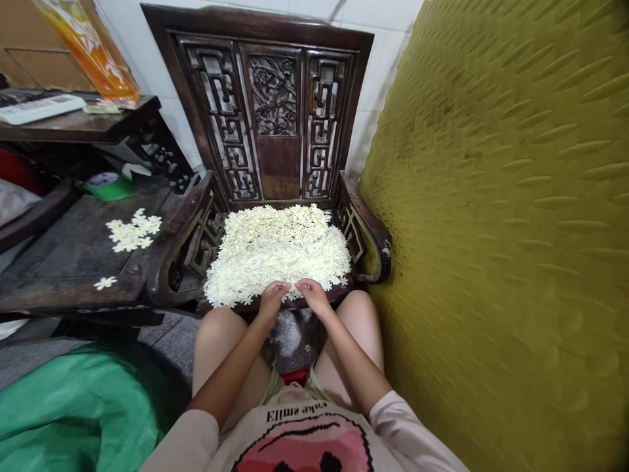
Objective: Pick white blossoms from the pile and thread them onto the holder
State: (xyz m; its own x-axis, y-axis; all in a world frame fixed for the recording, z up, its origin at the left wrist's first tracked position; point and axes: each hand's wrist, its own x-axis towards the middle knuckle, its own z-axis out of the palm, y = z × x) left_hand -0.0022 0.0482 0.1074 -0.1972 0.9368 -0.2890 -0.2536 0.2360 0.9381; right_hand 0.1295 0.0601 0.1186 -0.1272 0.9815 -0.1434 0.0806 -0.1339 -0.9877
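A thick heap of white flowers covers the seat of a dark carved wooden chair. Both hands meet at the heap's front edge, fingertips almost touching. My left hand is closed in a pinch, and my right hand pinches from the other side. Between the fingertips is a small white flower, partly covered by the fingers and hard to separate from the blossoms behind it.
On the left wooden surface lie a small flower cluster, a single flower and green tape. An orange packet stands behind. Green fabric lies lower left; a yellow textured panel rises at right.
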